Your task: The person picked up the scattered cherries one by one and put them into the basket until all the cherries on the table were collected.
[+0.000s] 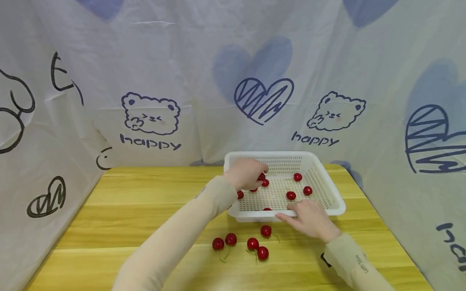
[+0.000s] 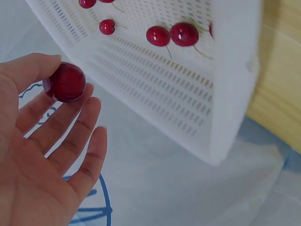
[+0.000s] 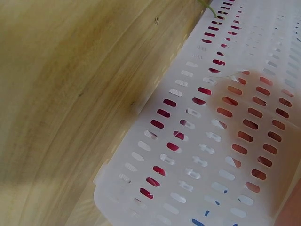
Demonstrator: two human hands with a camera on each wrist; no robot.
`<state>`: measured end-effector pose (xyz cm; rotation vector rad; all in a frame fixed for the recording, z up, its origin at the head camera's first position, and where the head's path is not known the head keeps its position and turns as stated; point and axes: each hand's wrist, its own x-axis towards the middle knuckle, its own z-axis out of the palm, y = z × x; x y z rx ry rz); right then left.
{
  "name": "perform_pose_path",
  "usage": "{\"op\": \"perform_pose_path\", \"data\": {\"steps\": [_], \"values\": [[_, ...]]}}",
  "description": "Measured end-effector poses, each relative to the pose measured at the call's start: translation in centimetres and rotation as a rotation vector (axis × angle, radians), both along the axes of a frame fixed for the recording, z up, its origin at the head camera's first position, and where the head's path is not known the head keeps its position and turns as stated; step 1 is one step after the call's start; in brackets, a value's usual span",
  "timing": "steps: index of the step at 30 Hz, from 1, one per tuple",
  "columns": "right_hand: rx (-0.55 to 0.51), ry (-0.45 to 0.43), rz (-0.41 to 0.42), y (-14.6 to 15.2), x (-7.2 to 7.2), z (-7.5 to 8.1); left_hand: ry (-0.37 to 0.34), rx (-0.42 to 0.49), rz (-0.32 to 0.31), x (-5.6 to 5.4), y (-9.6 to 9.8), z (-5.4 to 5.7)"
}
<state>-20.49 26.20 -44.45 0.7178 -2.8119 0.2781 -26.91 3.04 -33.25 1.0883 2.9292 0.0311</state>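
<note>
My left hand [image 1: 246, 173] is over the left part of a white perforated plastic basket [image 1: 329, 182]. Thumb and fingertips pinch a dark red cherry [image 2: 67, 82], while the other fingers are spread, as the left wrist view shows. Several more cherries [image 1: 291, 195] lie scattered on the basket floor, some partly hidden by the left hand and the near wall. My right hand [image 1: 311, 220] grips the near rim, fingers inside and thumb outside. In the right wrist view, fingers and red cherries show through the slots of the basket wall [image 3: 188, 160].
On the wooden table [image 1: 145, 210], several cherries [image 1: 263, 253] with green stems lie in front of the basket. A white cloth [image 1: 204, 81] printed with hearts and bears hangs behind and at both sides. A small black object [image 1: 325, 260] shows by the right sleeve.
</note>
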Motion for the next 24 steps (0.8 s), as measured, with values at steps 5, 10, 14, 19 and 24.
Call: {"op": "perform_pose_path", "data": {"steps": [5, 10, 14, 19, 24], "values": [[-0.005, 0.013, 0.001, 0.1, -0.1, -0.2, -0.038, 0.012, 0.006, 0.0, 1.1, -0.6], [-0.006, 0.012, 0.001, 0.2, -0.1, -0.2, -0.059, -0.012, 0.003, 0.1, 1.6, -1.2], [-0.007, 0.008, -0.002, 0.1, -0.2, -0.2, -0.087, -0.054, 0.025, 0.3, 1.5, -1.7], [-0.005, 0.02, 0.003, 0.1, -0.2, -0.2, -0.116, -0.069, 0.068, 0.6, 1.2, -2.2], [-0.006, 0.025, 0.007, 0.1, -0.1, -0.2, -0.132, -0.053, 0.073, 0.8, 0.8, -2.4]]}}
